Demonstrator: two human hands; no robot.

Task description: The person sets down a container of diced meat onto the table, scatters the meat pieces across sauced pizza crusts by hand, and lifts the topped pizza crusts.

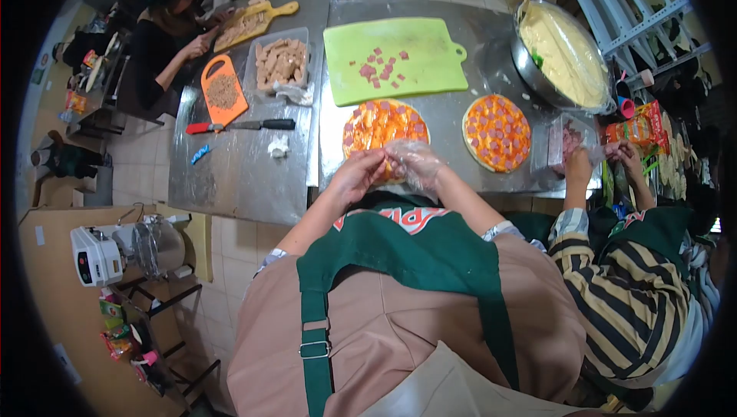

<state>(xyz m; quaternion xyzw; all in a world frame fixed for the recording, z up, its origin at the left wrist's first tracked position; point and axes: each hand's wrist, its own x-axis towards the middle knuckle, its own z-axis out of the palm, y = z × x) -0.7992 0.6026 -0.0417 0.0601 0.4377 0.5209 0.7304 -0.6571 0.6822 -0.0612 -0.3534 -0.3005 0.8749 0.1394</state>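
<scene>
1. Pizza (378,120), round and coated with orange-red sauce. It lies flat along the near edge of the metal worktop (447,129), close to that worktop's left edge; its nearest part is hidden by the hands.

2. Hands. The left hand (359,177) is bare; the right hand (418,165) wears a clear film covering. Both are over the near part of the pizza, their fingertips brought narrowly together. Whether they pinch anything, or touch the sauce, cannot be told.

3. Expected handling. The disc is probably light for its breadth, with a soft base liable to sag or fold if lifted from one side. The glossy sauce should be slippery, and the topping pieces loose enough to slide on a tilt. Film-covered fingers would probably grip less surely than bare ones.

4. Points of hold. The pale rim appears the cleanest place to touch. For lifting, flat support beneath the middle, with a hand under each opposite side, suits it better than a pinch at one edge.

5. Surroundings. A second pizza (497,133), closely dotted with topping, lies to the right along the near edge. Beyond the first, towards the far edge, a green board (399,39) bears diced pink pieces (375,70).
</scene>
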